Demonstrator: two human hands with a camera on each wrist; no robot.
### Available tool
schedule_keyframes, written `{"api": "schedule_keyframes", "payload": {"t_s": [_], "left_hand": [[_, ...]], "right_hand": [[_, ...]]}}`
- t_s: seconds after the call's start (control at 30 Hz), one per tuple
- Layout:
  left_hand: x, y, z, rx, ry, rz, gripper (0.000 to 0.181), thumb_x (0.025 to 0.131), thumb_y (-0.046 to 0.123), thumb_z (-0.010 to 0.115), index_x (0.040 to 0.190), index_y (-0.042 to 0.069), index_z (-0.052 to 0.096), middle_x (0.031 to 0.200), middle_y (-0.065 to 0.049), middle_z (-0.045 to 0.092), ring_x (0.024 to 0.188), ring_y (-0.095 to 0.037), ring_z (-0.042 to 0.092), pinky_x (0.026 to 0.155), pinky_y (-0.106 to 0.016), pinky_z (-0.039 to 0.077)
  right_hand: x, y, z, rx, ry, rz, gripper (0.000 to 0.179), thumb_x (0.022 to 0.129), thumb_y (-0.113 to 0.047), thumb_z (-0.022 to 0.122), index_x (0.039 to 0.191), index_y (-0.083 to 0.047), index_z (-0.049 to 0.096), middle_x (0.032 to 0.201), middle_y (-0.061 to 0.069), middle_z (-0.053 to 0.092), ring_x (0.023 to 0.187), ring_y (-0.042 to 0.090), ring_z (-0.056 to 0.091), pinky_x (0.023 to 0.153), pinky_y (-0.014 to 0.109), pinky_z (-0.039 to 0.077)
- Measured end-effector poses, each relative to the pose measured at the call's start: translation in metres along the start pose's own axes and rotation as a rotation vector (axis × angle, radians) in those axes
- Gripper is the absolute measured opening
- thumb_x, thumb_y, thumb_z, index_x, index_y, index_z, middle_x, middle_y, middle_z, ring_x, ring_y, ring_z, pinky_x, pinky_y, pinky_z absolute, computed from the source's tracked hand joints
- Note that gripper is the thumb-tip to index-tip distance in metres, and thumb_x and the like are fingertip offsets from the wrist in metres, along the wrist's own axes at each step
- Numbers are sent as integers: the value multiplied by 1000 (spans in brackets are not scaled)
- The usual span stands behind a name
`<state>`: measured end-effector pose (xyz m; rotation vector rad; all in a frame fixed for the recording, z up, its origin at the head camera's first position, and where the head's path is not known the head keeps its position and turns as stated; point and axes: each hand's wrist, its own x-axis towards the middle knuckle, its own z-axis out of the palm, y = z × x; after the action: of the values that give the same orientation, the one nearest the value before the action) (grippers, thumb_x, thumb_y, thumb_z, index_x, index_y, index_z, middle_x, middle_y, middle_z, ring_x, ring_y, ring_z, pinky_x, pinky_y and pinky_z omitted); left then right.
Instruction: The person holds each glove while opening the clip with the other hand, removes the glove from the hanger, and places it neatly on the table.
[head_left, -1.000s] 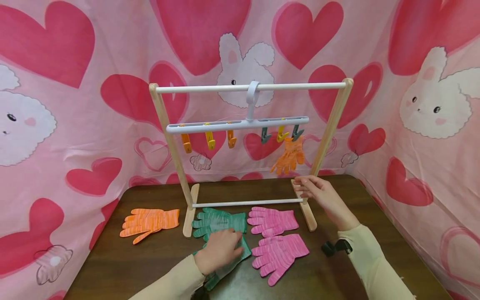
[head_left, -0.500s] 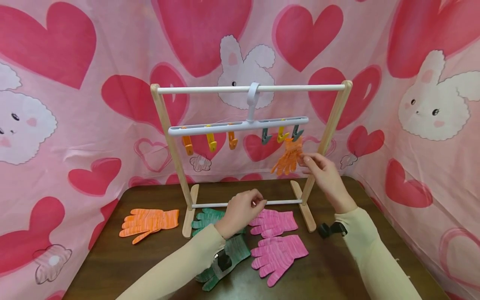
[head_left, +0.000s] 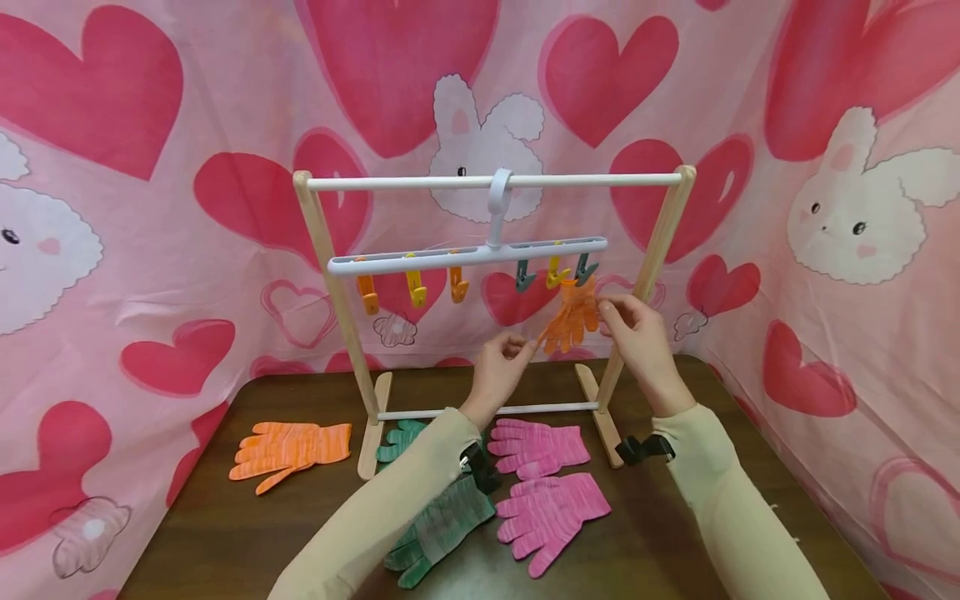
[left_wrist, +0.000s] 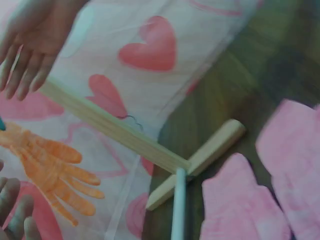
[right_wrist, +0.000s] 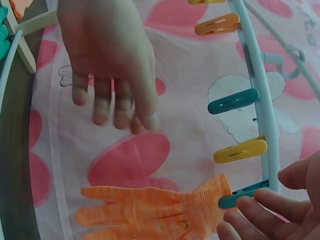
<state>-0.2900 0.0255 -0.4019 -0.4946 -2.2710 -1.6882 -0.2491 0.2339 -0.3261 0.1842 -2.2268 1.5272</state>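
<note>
An orange knit glove [head_left: 573,315] hangs by its cuff from the rightmost dark teal clip [head_left: 585,268] of a white hanger [head_left: 465,256]. In the head view, my left hand [head_left: 501,371] pinches the tip of the glove's lower left finger. From the other side my right hand [head_left: 641,337] pinches its right edge. The wrist views show the fingers more relaxed: the left hand [right_wrist: 112,65] is blurred in the right wrist view, and the right hand [right_wrist: 275,212] is beside the clip and cuff.
A wooden rack [head_left: 660,237] with a white top rod [head_left: 405,182] carries the hanger and its orange, yellow and teal clips. On the table [head_left: 660,500] lie an orange glove [head_left: 292,450], green gloves [head_left: 442,521], partly behind my left arm, and two pink gloves [head_left: 551,512].
My left hand has risen from above the green gloves, moving right to the hanging orange glove. My right hand has come up from near the rack's foot to the glove's right edge.
</note>
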Motion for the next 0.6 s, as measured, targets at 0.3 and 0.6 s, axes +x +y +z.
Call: {"api": "schedule_keyframes", "payload": {"t_s": [0.3, 0.6], "left_hand": [[25, 5, 16, -162, 37, -63, 18, 99, 19, 72, 106, 2, 72, 98, -11, 72, 92, -22, 66, 79, -29, 54], [44, 10, 32, -8, -1, -63, 35, 99, 25, 73, 126, 3, 70, 120, -12, 74, 105, -28, 67, 90, -36, 56]], "right_hand": [[-3, 0, -3, 11, -23, -3, 38, 108, -18, 55, 131, 11, 62, 124, 33, 64, 91, -7, 64, 82, 13, 53], [-6, 3, -6, 35, -27, -9, 38, 109, -20, 55, 132, 9, 63, 124, 28, 66, 99, -1, 65, 85, 18, 55]]}}
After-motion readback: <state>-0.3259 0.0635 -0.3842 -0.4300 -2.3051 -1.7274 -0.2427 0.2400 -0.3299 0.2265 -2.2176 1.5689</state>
